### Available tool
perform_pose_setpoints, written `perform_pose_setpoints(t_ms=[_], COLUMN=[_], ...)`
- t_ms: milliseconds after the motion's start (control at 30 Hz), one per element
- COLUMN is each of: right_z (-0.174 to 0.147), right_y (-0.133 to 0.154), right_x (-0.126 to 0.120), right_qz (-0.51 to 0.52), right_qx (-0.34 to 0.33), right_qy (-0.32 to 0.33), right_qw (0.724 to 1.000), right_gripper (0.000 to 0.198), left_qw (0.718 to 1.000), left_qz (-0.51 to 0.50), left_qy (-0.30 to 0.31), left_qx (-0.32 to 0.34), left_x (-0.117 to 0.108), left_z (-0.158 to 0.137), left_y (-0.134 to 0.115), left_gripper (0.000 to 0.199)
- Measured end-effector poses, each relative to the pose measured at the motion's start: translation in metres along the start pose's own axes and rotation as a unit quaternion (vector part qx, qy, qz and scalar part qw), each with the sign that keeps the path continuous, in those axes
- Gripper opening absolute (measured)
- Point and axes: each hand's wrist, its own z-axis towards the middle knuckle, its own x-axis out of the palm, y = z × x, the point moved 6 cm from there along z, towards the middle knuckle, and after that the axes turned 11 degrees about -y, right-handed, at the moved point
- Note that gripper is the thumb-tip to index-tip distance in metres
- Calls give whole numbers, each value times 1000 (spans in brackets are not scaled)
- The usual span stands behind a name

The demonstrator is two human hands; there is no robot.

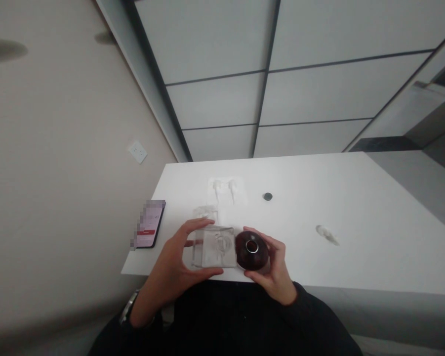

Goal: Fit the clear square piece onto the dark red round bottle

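Note:
Near the front edge of the white table, my left hand [187, 252] grips a clear plastic box [218, 247] between thumb and fingers. A round shape shows on the box's face. My right hand [272, 259] is wrapped round a dark reddish-brown rounded object [252, 250] with a shiny ring at its centre; its exact kind is unclear. The two held things are side by side, touching or nearly so. Just beyond my left fingers, another clear plastic piece [206, 212] rests on the table.
White wired earphones or similar white pieces [225, 190] lie at the back of the table [355, 198]. A small dark disc [267, 197] sits to their right, and a crumpled translucent piece [326, 234] farther right. A phone [150, 225] lies at the left edge, beside the wall.

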Motion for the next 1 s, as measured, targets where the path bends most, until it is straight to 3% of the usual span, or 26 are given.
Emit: perform_pose_setpoints(t_ms=[1000], right_z=[3], right_y=[2], right_x=[2], right_qz=[-20], right_qx=[-2], right_qy=[36], right_qw=[999], right_gripper=[82], left_qw=[970], left_qz=[142], left_qy=[60], left_qx=[186], left_x=[-1], left_z=[18], left_y=[-31], left_gripper=[82])
